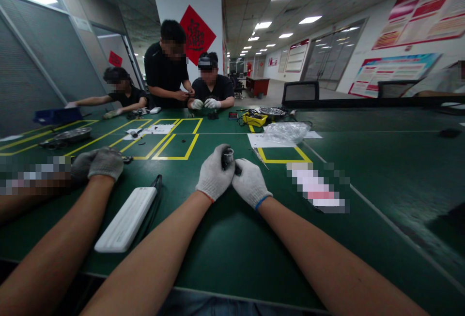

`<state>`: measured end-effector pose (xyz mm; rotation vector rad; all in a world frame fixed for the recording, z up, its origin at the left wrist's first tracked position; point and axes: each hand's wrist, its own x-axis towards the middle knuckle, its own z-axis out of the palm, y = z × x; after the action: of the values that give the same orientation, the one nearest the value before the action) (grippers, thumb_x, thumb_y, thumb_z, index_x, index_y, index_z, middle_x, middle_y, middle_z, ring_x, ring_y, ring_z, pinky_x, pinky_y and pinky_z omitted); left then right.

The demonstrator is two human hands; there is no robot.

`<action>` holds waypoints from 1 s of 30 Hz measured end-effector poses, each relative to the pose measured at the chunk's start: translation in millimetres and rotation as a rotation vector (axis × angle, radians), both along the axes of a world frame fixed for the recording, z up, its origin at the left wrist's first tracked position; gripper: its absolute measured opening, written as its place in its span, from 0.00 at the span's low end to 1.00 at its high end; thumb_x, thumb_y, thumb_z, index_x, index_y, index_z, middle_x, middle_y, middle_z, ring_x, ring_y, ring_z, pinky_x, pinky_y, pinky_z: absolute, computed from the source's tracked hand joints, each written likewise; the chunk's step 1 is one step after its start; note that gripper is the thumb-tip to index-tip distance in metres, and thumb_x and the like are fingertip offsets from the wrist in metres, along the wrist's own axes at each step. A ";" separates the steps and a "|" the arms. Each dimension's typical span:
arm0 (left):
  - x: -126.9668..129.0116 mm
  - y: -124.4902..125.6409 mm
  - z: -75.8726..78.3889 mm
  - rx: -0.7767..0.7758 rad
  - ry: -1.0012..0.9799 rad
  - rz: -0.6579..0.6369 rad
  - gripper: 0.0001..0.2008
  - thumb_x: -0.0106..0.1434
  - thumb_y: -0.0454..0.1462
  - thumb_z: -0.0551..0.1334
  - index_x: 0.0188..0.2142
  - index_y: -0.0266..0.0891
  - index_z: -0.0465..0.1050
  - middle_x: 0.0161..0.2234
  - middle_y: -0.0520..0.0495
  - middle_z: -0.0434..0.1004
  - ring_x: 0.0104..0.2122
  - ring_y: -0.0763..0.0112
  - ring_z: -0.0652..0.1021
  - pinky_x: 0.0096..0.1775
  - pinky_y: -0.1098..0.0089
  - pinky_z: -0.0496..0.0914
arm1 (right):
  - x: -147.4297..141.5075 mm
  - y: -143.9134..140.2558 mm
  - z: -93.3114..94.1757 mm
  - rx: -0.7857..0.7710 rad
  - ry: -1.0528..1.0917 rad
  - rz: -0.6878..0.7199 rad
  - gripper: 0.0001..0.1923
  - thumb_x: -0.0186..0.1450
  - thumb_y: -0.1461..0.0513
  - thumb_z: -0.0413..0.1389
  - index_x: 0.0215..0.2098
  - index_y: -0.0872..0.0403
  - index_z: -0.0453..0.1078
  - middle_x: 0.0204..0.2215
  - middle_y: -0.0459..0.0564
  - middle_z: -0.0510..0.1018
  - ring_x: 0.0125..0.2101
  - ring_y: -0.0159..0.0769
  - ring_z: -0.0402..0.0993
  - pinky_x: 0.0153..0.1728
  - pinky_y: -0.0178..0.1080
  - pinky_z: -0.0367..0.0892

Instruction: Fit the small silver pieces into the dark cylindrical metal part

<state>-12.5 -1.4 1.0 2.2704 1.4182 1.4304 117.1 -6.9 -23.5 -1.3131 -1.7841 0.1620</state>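
Note:
In the middle of the head view, both my hands wear whitish knit gloves and meet in front of me, just above the green table (203, 238). My left hand (215, 174) is closed around a small dark cylindrical part with a shiny silvery rim (228, 154). Pressed up beside it, my right hand (250, 183) has its fingers closed at a dark piece low on that part. Whether this piece belongs to the same part, I cannot tell. The gloves hide most of what I hold. Right of my hands lies a thin pointed tool (260, 158).
A white power bank-like block (125, 219) with a black cable lies left of my forearm. A co-worker's gloved hands (100, 165) reach in from the left. Ahead are a plastic bag (286, 133) and a yellow tray (255, 119). A pixelated item (317, 189) lies right. Several people work opposite.

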 end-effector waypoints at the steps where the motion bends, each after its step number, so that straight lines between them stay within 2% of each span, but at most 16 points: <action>1: 0.0 0.2 -0.2 -0.001 0.001 0.001 0.20 0.62 0.33 0.63 0.54 0.40 0.70 0.47 0.43 0.82 0.46 0.59 0.83 0.49 0.62 0.77 | 0.0 0.1 -0.1 0.001 -0.002 -0.002 0.07 0.60 0.66 0.55 0.24 0.51 0.66 0.27 0.48 0.74 0.30 0.37 0.67 0.33 0.37 0.58; 11: -0.5 0.2 0.9 -0.016 0.006 0.009 0.20 0.62 0.34 0.63 0.55 0.41 0.70 0.47 0.43 0.82 0.45 0.59 0.83 0.48 0.62 0.77 | 0.3 -1.1 1.9 -0.002 -0.001 0.000 0.08 0.60 0.66 0.54 0.24 0.51 0.63 0.27 0.48 0.73 0.30 0.37 0.67 0.33 0.38 0.57; 30: -0.8 -1.1 2.0 -0.010 0.002 0.001 0.20 0.63 0.33 0.63 0.54 0.41 0.70 0.47 0.43 0.82 0.46 0.59 0.82 0.50 0.61 0.77 | -0.3 -1.6 3.7 -0.027 -0.003 0.001 0.07 0.60 0.66 0.55 0.25 0.51 0.66 0.28 0.49 0.74 0.31 0.37 0.68 0.33 0.37 0.59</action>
<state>-13.3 -2.4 3.0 2.2656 1.4244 1.4182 116.8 -8.6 -19.8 -1.3326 -1.7909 0.1853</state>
